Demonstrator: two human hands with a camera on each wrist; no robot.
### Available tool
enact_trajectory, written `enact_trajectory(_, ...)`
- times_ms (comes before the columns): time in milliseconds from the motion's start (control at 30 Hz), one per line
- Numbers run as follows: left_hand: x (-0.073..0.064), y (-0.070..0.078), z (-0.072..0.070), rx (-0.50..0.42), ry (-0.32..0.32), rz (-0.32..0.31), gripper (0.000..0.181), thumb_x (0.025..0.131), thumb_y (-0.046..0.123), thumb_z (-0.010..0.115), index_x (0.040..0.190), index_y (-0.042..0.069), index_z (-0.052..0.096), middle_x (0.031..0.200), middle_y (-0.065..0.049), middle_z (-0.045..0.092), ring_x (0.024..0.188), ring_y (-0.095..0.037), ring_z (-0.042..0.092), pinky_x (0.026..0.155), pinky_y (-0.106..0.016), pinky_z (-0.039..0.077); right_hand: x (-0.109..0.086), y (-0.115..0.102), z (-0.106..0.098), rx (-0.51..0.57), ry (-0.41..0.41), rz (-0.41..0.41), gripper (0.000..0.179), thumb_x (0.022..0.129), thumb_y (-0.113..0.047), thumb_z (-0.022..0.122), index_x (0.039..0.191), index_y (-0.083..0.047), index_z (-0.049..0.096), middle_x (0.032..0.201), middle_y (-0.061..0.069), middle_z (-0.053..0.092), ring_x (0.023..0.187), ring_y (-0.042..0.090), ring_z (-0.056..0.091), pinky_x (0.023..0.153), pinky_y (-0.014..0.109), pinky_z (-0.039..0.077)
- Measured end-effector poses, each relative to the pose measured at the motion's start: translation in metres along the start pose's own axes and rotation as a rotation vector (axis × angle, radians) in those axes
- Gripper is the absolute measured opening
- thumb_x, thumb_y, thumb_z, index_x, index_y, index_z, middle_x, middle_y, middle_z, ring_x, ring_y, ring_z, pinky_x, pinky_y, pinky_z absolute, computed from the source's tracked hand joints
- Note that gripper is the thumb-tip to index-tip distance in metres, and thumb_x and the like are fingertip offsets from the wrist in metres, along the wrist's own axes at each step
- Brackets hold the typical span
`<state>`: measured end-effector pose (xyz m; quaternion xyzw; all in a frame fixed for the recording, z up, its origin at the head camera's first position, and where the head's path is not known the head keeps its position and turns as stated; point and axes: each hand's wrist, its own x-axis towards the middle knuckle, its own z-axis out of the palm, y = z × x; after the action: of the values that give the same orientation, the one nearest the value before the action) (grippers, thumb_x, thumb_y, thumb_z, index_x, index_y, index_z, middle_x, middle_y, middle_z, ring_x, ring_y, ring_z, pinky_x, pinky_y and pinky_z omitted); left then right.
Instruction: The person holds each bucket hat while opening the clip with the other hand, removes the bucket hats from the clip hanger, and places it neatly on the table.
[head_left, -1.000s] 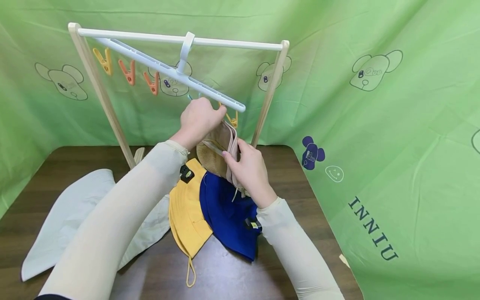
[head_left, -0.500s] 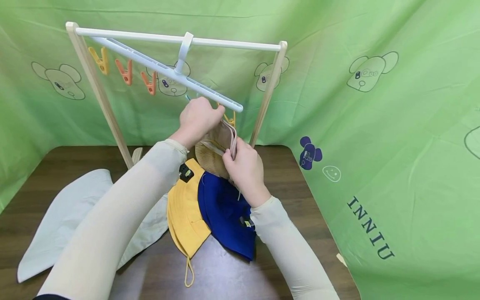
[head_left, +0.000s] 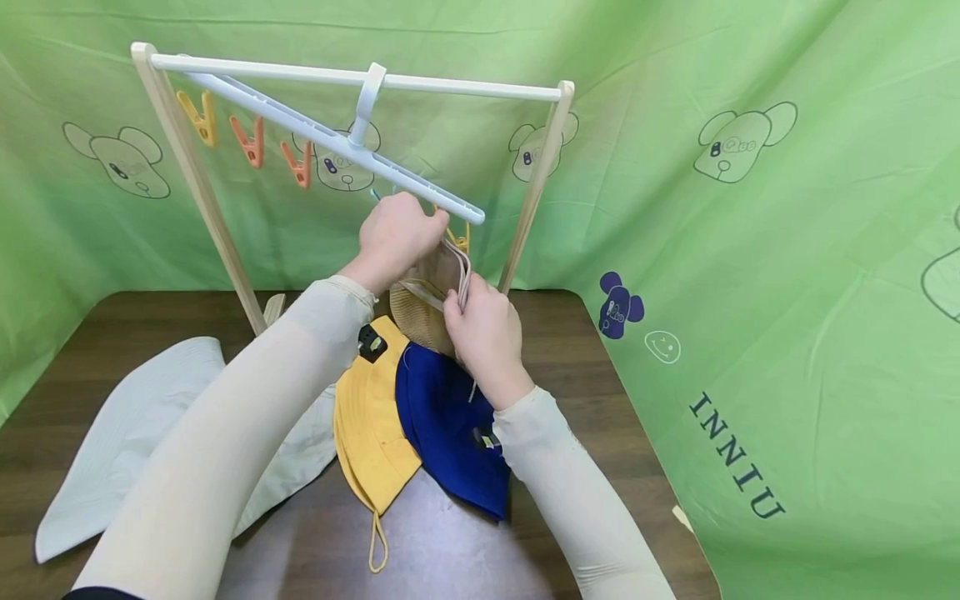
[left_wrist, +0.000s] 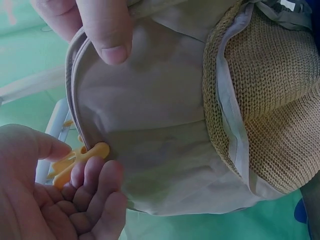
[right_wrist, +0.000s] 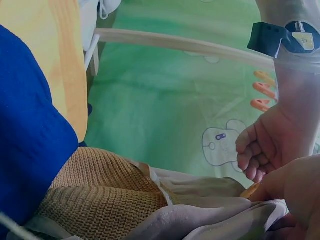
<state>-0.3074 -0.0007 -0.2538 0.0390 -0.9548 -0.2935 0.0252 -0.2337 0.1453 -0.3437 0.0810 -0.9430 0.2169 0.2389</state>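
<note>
A beige hat (left_wrist: 160, 95) with a tan knitted part (left_wrist: 275, 95) hangs between both hands under the right arm of the pale blue hanger (head_left: 352, 150). At its edge, my left hand (head_left: 397, 237) pinches a yellow clothespin (left_wrist: 82, 162) between thumb and curled fingers, and the hat's edge meets the clothespin's tip. Lower on the same folded edge, my right hand (head_left: 487, 333) holds the fabric, thumb on the near side. Another yellow clothespin (head_left: 459, 237) shows beside the hanger's right end. In the head view the left hand covers the pinched clothespin.
The hanger hooks on the white bar (head_left: 480, 87) of a wooden-legged rack. Yellow (head_left: 198, 121) and orange clothespins (head_left: 249, 142) hang at its left. Pale grey (head_left: 127, 450), yellow (head_left: 375, 433) and blue hats (head_left: 453, 442) lie on the dark wooden table (head_left: 592, 433), before a green curtain (head_left: 787, 275).
My right hand has shifted slightly up and left along the hat's edge, drawing the fabric closer to the left hand. The left hand stays in nearly the same place.
</note>
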Motion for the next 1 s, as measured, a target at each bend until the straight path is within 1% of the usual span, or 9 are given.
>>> enact_trajectory(100,-0.0002,0.0004,-0.0004,-0.015,-0.015,-0.007,0.041,0.096,0.054,0.048,0.076,0.018,0.052,0.082,-0.006,0.061,0.076,-0.024,0.061,0.057,-0.038,0.046,0.001,0.0001,-0.0007,-0.004,-0.013,-0.004,0.024,0.097,-0.028,0.061,0.092,-0.005,0.064,0.085,0.013,0.072,0.075,0.038,0.072,0.062,0.051,0.055)
enact_trajectory(233,-0.0004,0.0003,-0.0015,-0.026,-0.034,-0.009,0.04,0.096,0.053,0.049,0.078,0.018,0.055,0.082,-0.006,0.063,0.076,-0.025,0.062,0.057,-0.038,0.048,0.0016,0.0,-0.0019,-0.004,-0.021,-0.011,0.022,0.097,-0.027,0.061,0.089,-0.006,0.064,0.081,0.013,0.071,0.073,0.037,0.072,0.06,0.05,0.055)
enact_trajectory(433,-0.0004,-0.0013,-0.0032,-0.015,-0.035,-0.011,0.042,0.097,0.053,0.048,0.084,0.015,0.061,0.086,-0.007,0.065,0.08,-0.025,0.063,0.06,-0.039,0.05,0.0025,-0.0006,-0.0034,-0.006,-0.019,-0.028,0.021,0.097,-0.025,0.06,0.085,-0.008,0.062,0.077,0.01,0.068,0.07,0.035,0.071,0.057,0.048,0.053)
enact_trajectory(600,-0.0001,-0.0022,-0.0043,-0.032,-0.041,-0.009,0.042,0.098,0.052,0.048,0.087,0.015,0.063,0.082,-0.007,0.067,0.077,-0.025,0.065,0.059,-0.038,0.05,0.0034,-0.0017,-0.0035,-0.006,-0.017,-0.04,0.022,0.098,-0.024,0.06,0.081,-0.01,0.059,0.074,0.01,0.066,0.067,0.034,0.07,0.055,0.047,0.052)
enact_trajectory(767,-0.0004,-0.0018,-0.0049,-0.04,-0.045,-0.007,0.041,0.098,0.051,0.048,0.087,0.015,0.064,0.078,-0.006,0.068,0.073,-0.025,0.066,0.059,-0.038,0.051,0.0043,-0.0016,-0.0027,-0.031,-0.009,-0.05,0.02,0.098,-0.021,0.058,0.084,-0.007,0.061,0.076,0.012,0.068,0.068,0.035,0.07,0.055,0.047,0.053)
enact_trajectory(900,-0.0012,-0.0018,-0.0053,-0.039,-0.048,-0.006,0.04,0.098,0.05,0.048,0.087,0.015,0.064,0.079,-0.006,0.068,0.074,-0.025,0.066,0.06,-0.038,0.051,0.004,-0.0011,-0.0029,-0.059,-0.009,-0.057,0.017,0.098,-0.018,0.058,0.09,-0.004,0.064,0.08,0.016,0.07,0.072,0.038,0.071,0.058,0.05,0.055)
enact_trajectory(1000,-0.0018,-0.0015,-0.0059,-0.036,-0.047,-0.003,0.039,0.099,0.049,0.048,0.087,0.015,0.063,0.08,-0.006,0.067,0.075,-0.025,0.066,0.06,-0.039,0.051,0.004,-0.0003,-0.0037,-0.069,-0.008,-0.067,0.015,0.097,-0.015,0.058,0.091,-0.003,0.064,0.081,0.018,0.07,0.073,0.039,0.072,0.06,0.051,0.055)
